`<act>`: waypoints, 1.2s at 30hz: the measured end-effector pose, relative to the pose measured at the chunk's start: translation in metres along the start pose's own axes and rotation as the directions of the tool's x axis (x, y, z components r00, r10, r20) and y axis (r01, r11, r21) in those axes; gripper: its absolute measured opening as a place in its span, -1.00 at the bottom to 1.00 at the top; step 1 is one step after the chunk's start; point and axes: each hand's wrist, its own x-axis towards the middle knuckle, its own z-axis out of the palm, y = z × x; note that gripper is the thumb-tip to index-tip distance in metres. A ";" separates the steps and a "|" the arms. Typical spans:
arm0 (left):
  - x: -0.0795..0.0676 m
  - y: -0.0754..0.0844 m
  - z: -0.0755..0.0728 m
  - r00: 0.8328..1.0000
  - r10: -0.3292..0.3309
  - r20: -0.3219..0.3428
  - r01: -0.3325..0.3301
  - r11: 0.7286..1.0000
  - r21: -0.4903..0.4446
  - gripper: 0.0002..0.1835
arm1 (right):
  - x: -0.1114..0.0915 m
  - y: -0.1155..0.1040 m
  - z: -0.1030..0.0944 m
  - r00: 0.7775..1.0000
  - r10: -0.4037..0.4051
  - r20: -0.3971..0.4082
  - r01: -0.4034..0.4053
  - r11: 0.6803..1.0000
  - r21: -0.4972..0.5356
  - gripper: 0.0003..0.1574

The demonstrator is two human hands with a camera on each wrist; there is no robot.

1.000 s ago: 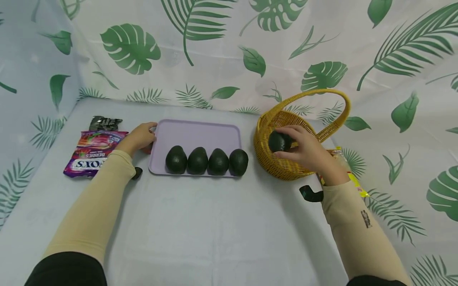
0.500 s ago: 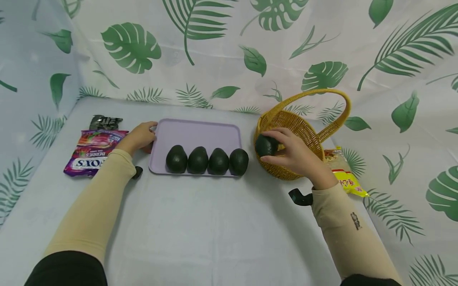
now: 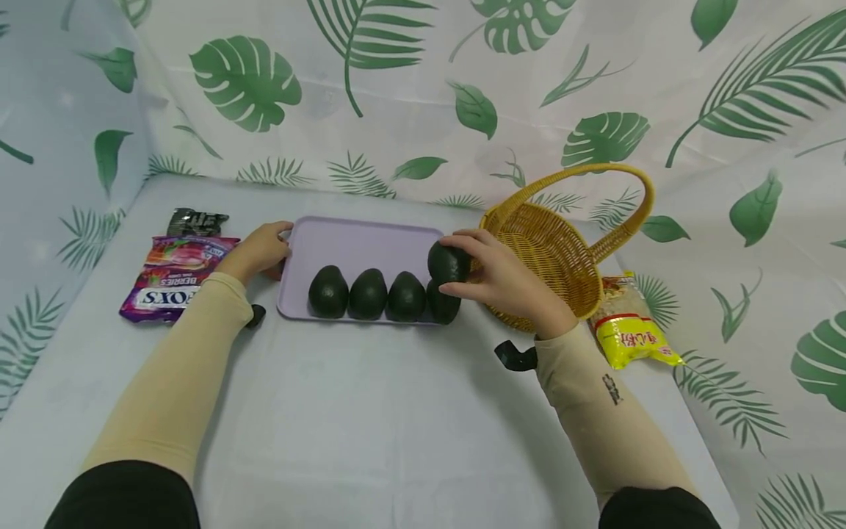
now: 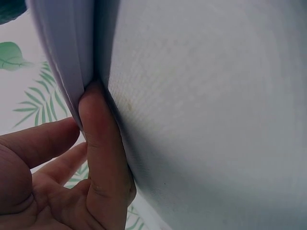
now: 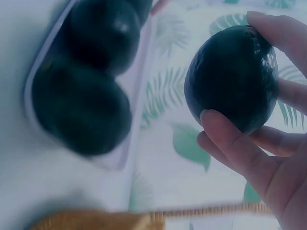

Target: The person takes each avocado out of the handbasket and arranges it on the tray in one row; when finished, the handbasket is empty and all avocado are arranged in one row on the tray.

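My right hand [image 3: 502, 279] holds a dark green avocado [image 3: 448, 262] between thumb and fingers, above the right end of a lilac tray [image 3: 366, 242]. The right wrist view shows that same avocado [image 5: 230, 79] raised off the tray, gripped around its side. A row of several avocados [image 3: 367, 295] lies along the tray's near edge; the rightmost is partly covered by the held one. At the tray's left end, my left hand [image 3: 262, 250] pinches the rim. In the left wrist view one finger [image 4: 101, 129] reaches beneath the tray edge, with the thumb against its side.
Right of the tray stands a yellow wicker basket [image 3: 555, 235] with a tall arched handle; no avocado shows inside. A yellow food packet [image 3: 631, 327] lies beyond it. On the left are a purple candy bag [image 3: 173, 279] and a small black packet [image 3: 197, 222].
My right hand has carried the avocado left, out of the basket and over the tray's right end. The left hand has stayed at the tray's rim.
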 end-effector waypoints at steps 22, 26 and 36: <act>-0.002 0.001 -0.003 1.000 -0.004 0.002 0.004 0.998 -0.070 -0.26 | 0.098 -0.071 0.077 0.982 -0.130 0.135 0.142 0.987 -0.076 -0.14; -0.003 0.002 -0.003 1.000 -0.001 0.001 0.002 0.998 -0.058 -0.27 | 0.112 -0.081 0.097 0.978 -0.143 0.152 0.165 0.975 -0.147 -0.13; -0.009 0.000 -0.012 0.999 0.033 0.018 -0.033 0.999 -0.015 -0.30 | 0.135 -0.099 0.142 0.981 -0.098 0.166 0.146 0.941 -0.304 -0.09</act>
